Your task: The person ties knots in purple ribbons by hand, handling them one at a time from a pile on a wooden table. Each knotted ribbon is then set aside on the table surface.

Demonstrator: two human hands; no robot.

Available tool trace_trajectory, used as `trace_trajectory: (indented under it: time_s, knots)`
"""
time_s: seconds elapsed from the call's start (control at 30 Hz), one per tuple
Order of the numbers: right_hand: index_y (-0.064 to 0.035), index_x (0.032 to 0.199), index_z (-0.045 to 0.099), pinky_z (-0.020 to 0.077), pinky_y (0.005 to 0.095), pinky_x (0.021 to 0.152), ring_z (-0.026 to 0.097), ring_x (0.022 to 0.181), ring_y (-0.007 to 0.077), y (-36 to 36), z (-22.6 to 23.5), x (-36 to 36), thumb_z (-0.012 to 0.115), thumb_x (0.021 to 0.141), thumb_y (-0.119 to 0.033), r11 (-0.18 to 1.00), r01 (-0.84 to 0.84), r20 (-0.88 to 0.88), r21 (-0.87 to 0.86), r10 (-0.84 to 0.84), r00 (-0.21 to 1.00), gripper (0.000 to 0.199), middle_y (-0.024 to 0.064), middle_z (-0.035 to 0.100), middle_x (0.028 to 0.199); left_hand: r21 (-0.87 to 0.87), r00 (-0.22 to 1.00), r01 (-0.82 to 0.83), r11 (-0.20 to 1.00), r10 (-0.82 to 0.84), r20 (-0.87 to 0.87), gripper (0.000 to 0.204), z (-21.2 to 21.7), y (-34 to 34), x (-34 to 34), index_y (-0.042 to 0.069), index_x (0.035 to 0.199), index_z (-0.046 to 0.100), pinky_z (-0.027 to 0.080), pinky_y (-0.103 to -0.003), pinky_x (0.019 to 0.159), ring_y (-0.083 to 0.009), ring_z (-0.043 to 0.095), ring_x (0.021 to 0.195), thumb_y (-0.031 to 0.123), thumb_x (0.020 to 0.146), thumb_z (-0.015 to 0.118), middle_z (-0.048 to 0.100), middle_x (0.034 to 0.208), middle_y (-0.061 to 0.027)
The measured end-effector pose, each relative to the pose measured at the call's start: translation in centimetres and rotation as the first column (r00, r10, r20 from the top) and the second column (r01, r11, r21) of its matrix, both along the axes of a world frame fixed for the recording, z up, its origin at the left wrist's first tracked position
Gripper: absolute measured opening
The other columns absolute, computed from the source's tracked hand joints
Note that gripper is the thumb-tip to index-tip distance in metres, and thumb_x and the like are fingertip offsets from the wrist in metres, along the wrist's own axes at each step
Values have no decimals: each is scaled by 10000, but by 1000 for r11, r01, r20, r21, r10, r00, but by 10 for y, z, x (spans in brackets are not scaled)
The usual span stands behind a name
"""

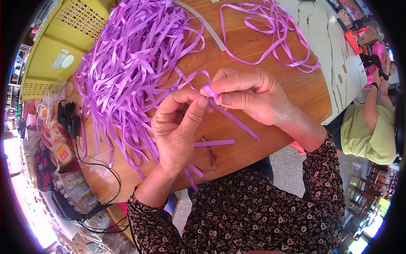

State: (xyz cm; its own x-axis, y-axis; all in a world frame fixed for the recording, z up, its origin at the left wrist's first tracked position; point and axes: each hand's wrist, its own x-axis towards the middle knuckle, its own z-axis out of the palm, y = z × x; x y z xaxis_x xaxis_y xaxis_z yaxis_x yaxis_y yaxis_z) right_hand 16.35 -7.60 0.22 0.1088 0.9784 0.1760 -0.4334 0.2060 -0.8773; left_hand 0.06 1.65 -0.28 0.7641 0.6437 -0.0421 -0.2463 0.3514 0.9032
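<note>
Ribbon (208,89), purple and folded, sits pinched between the thumb-and-forefinger tips of the right hand (258,95) and, just to its left, the left hand (179,122), one loose tail (239,123) slanting lower right beneath the right hand.

The left hand (174,122) and right hand (256,95) cover part of the purple ribbon (209,90) they pinch; whether it is knotted there cannot be told. The upper edge crops the ribbon heap (131,55) and yellow basket (40,63) (the heap hides some of it, too). Small items (367,192) at lower right blur.
</note>
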Motion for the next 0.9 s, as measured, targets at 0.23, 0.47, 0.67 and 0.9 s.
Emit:
trace_trajectory:
  time_s: [0.23,0.47,0.67,0.9]
  knots:
    - [-42,1095,670,472,245,667,582,801,138,3,-4,-5,667,806,40,908,230,676,349,-414,609,300,45,607,893,317,992,-112,942,126,-24,134,-10,-2,5,14,982,634,391,-170,687,-26,477,746,-42,861,628,538,881,25]
    - [-33,1018,683,459,270,585,565,702,159,7,-10,-4,708,751,36,761,174,734,625,-649,201,277,49,607,847,184,993,-110,977,114,-11,113,-10,-5,6,2,969,645,397,-173,717,-38,495,773,-37,865,623,559,893,17]
    - [-19,1077,622,508,263,697,595,800,131,1,-1,-11,676,802,31,921,302,743,245,-378,553,285,53,613,880,84,997,-80,993,78,27,93,-8,-2,2,0,958,651,419,-194,784,-61,537,865,-24,877,611,616,910,-12]
    - [-3,1083,608,496,253,831,590,880,115,1,7,-8,643,836,29,981,191,413,-32,-162,896,251,66,616,956,11,994,-48,999,47,102,87,-3,-3,2,3,943,654,408,-203,804,-66,536,847,-24,879,602,612,919,-17]
